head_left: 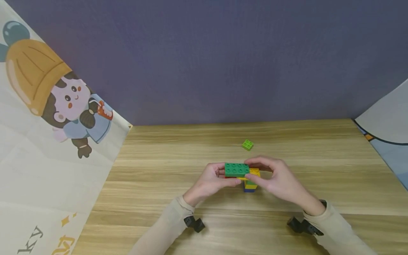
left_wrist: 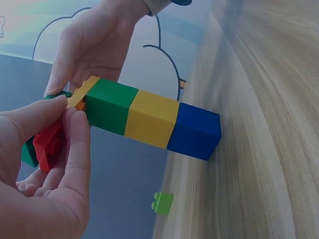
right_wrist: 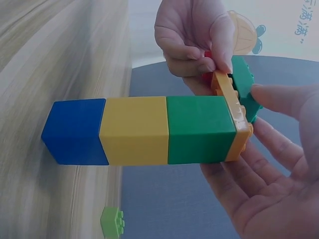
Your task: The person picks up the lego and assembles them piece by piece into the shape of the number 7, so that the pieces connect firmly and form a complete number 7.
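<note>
A brick tower stands upright on the table, with a blue brick at the bottom, then a yellow brick and a green brick. A thin yellow-orange plate lies across its top and juts out leftward. Over that plate sits a longer green brick, slightly tilted in the right wrist view. Beneath its left end is a red brick, partly hidden by fingers. My left hand pinches the plate's jutting end beside the red brick. My right hand holds the long green brick's right end between thumb and fingers.
Farther back on the wooden table lies a small light green brick. A dark blue-grey panel rises behind the table's far edge. Printed cartoon sheets border the left and right sides.
</note>
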A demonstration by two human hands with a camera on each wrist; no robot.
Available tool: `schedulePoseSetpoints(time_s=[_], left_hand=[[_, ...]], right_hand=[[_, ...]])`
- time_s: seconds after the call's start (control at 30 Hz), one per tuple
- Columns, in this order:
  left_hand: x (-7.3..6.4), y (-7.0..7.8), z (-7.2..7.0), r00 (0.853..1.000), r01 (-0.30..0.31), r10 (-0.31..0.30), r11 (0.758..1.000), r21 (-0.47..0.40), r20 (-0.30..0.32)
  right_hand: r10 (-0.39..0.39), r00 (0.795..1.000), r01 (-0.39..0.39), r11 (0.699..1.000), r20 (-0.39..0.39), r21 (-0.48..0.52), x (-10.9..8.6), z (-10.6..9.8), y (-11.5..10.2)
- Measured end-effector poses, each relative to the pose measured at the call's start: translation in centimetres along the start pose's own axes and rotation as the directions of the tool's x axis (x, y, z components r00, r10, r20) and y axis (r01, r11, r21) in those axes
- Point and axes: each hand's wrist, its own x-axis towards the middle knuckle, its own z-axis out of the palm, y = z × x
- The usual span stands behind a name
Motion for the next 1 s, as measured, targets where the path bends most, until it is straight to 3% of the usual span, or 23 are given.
schedulePoseSetpoints(time_s=[0.83,1.0], left_hand=[[-0.01,0.17,-0.11,1.000,0.000,0.000,1.000,-0.011,0.016],[0.12,0.13,-0.08,0.998,-0.043,0.045,0.998,-0.054,0.034]], right_hand=[[-0.152,0.988,0.151,0.988,-0.033,-0.045,-0.22,0.23,0.79],[-0.175,0.984,0.174,0.984,-0.034,-0.050,-0.20,0.28,0.93]])
